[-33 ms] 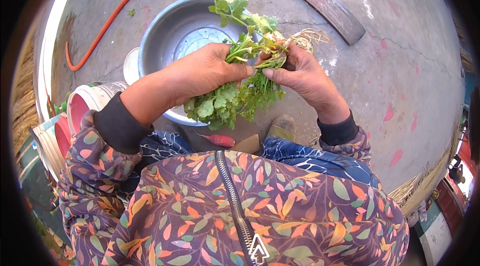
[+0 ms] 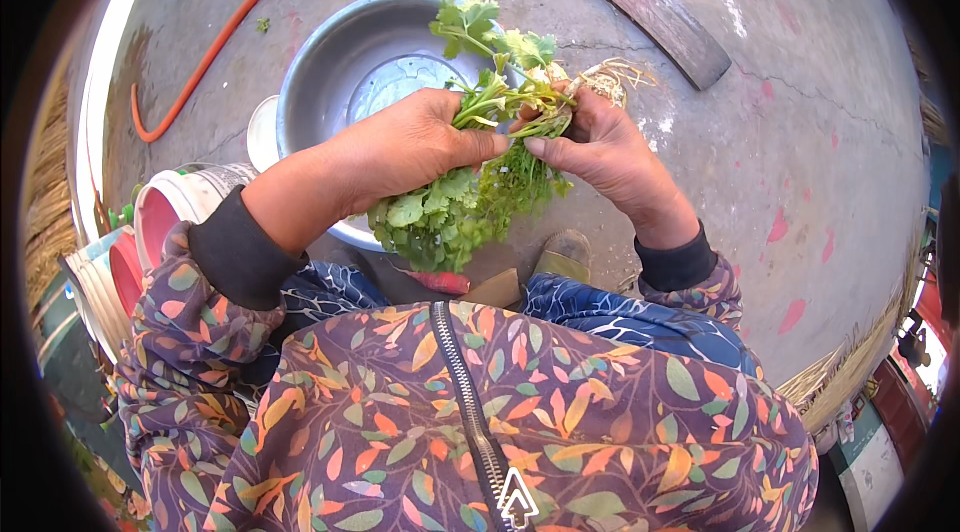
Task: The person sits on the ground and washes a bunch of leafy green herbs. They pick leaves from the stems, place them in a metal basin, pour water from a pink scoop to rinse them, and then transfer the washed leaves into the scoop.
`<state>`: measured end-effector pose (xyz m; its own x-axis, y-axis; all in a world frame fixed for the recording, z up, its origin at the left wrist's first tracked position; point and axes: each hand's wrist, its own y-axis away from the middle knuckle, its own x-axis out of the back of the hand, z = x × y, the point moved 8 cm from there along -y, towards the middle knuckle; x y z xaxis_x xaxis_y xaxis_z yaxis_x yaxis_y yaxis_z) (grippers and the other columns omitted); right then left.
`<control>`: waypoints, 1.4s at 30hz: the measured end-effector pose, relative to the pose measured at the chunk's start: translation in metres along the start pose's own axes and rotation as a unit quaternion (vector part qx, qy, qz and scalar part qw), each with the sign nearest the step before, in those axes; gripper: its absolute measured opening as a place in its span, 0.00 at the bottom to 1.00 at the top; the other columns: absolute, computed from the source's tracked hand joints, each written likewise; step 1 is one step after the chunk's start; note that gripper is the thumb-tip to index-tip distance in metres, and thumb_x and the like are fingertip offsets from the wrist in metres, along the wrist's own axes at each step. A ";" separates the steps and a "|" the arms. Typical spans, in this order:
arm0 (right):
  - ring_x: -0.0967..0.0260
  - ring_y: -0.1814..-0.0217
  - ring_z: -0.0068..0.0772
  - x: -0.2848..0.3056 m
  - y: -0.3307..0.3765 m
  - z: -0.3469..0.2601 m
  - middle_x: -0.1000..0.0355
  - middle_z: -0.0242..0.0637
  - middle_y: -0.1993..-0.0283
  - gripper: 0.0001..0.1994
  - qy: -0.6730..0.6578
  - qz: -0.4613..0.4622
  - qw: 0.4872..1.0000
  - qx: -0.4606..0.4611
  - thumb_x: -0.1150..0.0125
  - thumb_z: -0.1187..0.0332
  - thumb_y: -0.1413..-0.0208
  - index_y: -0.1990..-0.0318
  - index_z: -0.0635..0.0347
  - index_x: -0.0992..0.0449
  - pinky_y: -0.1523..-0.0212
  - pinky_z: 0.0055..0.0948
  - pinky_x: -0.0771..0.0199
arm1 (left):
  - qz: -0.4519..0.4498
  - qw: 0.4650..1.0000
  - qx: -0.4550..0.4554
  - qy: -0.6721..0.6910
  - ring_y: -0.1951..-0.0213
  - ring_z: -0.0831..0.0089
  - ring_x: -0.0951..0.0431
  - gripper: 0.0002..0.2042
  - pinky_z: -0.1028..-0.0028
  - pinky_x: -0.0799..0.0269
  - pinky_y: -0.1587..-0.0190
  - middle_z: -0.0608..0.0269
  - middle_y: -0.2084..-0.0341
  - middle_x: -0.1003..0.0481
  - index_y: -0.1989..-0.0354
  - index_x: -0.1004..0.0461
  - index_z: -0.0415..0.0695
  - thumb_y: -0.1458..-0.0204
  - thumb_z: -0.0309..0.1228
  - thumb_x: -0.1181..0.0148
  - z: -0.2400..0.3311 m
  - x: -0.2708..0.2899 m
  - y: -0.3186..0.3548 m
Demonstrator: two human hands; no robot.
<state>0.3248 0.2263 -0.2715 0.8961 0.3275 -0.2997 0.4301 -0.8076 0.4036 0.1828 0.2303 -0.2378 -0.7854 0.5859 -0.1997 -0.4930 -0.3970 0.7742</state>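
Several buckets (image 2: 160,222) stood at the far left of my remote head view, with pink-red interiors showing. An orange hose (image 2: 226,37) curved over the concrete floor (image 2: 850,152) above them. Next came a round grey metal basin (image 2: 318,67). The left hand (image 2: 410,142) reached across its near side, thumb against fingers, pinching green stems. From that grip I traced the coriander-like bunch (image 2: 430,217), its leaves hanging over the basin's near right rim and a few sprigs standing above the fingers. Below it lay a red radish (image 2: 440,282), then a shoe (image 2: 567,257). The right hand (image 2: 612,157) pinched the same bunch between thumb and fingers, its thumb tip near the left one. Beyond it I noted pale stringy roots (image 2: 630,75) and, farther up, a wooden plank (image 2: 640,2).
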 end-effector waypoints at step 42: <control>0.29 0.46 0.42 0.009 -0.008 -0.011 0.28 0.49 0.49 0.18 -0.373 -0.106 0.921 0.046 0.53 0.79 0.49 0.49 0.65 0.31 0.43 0.41 0.29 | -0.031 0.999 -0.024 0.024 0.63 0.79 0.23 0.13 0.76 0.27 0.57 0.66 0.64 0.22 0.56 0.23 0.40 0.48 0.31 0.35 -0.009 -0.002 -0.010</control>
<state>0.3306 0.2410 -0.2681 0.4539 0.0815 -0.8873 0.5441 -0.8139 0.2036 0.1858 0.2268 -0.2505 -0.7693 0.5761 -0.2760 -0.5578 -0.3952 0.7299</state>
